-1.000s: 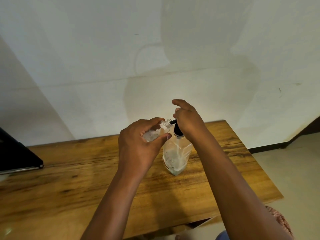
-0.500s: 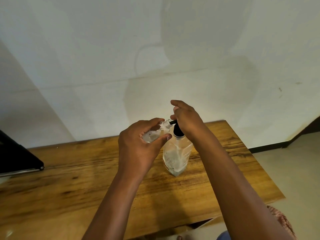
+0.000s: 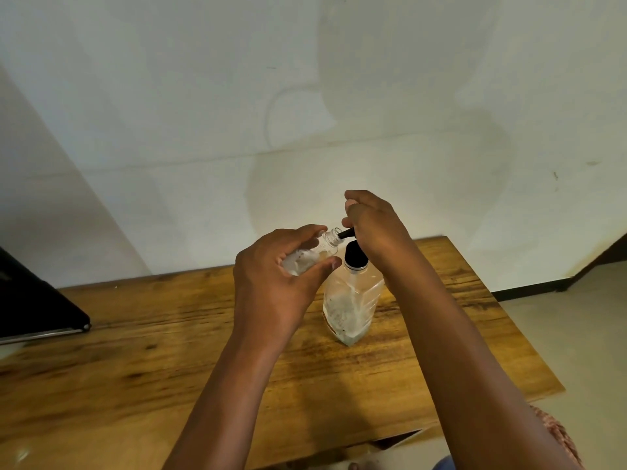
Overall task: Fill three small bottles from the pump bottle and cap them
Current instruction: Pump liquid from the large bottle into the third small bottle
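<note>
Little has shifted: both hands remain in place. Left hand (image 3: 271, 283) grasps the tilted small bottle (image 3: 307, 256), mouth at the black nozzle (image 3: 346, 234). Right hand (image 3: 373, 222) curls over the pump bottle (image 3: 349, 303) head, on the wooden table (image 3: 135, 351). Light, probably slick plastic; hold by the body.

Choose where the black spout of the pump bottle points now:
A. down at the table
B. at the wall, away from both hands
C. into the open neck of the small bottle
C: the spout meets the small bottle neck, held tilted by the left hand.
</note>
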